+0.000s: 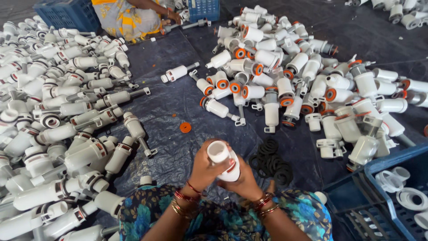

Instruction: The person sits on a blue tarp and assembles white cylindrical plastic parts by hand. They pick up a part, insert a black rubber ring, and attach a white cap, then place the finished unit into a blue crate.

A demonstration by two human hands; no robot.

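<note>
White plastic is almost everywhere. Both hands hold one white cylinder part (224, 159) with a red ring near its lower end, close to the person's lap, in front of the flowered blue dress. The left hand (203, 169) is closed around its left side, the right hand (243, 180) cups it from below and the right — fingers curled. Just beside it, to the right, lies a heap of black rubber rings (271, 160) on the dark tarp (178, 102). One orange ring (185, 127) lies alone further ahead — piles of similar white parts lie on both sides.
</note>
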